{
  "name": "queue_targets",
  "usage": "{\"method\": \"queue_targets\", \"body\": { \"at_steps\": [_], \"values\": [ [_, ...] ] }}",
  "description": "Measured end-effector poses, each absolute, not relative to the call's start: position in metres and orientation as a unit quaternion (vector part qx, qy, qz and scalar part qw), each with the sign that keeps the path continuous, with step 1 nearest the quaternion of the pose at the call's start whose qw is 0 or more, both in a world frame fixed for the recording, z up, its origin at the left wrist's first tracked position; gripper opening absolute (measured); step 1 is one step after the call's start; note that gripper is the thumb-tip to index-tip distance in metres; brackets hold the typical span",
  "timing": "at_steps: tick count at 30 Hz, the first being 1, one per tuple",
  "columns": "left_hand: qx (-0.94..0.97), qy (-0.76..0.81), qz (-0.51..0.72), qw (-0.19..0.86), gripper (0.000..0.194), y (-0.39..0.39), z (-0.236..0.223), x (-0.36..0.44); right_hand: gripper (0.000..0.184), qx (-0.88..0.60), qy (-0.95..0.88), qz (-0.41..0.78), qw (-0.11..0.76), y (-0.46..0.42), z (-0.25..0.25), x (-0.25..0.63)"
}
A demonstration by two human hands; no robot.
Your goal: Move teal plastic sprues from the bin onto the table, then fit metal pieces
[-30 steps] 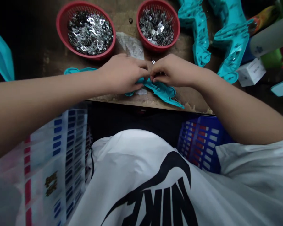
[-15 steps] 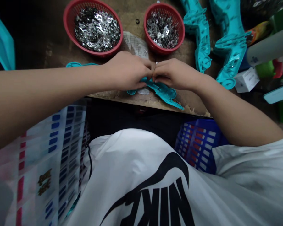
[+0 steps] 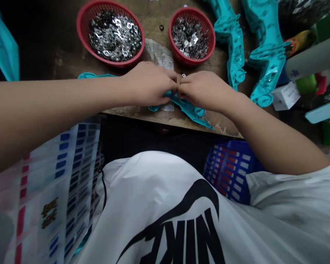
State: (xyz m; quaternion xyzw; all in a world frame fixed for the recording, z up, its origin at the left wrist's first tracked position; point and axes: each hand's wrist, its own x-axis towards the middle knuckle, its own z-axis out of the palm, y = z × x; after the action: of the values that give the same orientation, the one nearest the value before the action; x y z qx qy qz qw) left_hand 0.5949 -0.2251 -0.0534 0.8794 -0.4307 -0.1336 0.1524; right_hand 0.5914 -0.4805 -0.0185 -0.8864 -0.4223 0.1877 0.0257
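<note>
The fingertips of my left hand [image 3: 150,83] and right hand [image 3: 206,91] meet narrowly, pinching a teal molded plastic strip [image 3: 187,108] on the wooden workbench [image 3: 143,115]. Just beyond sit two red plastic baskets [image 3: 81,25] of small metal stampings [image 3: 115,36].

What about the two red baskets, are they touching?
Apart: the head view shows wooden bench between the bigger red basket and the smaller red basket.

A small piecework workshop, by the look of it: a worn wooden bench [image 3: 60,62] holds red plastic baskets [image 3: 80,29] of small metal stampings [image 3: 115,36] and rows of teal moulded plastic parts [image 3: 265,33], with a blue plastic crate [image 3: 231,170] below its edge
</note>
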Motion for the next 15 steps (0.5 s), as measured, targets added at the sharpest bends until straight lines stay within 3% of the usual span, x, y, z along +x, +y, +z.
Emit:
{"method": "queue_targets", "body": {
  "at_steps": [15],
  "values": [
    [0.883, -0.430, -0.144, 0.124, 0.064, -0.225, -0.047, 0.598, 0.042, -0.885, -0.397, 0.231, 0.069, -0.482, -0.015, 0.600]
  ]
}}
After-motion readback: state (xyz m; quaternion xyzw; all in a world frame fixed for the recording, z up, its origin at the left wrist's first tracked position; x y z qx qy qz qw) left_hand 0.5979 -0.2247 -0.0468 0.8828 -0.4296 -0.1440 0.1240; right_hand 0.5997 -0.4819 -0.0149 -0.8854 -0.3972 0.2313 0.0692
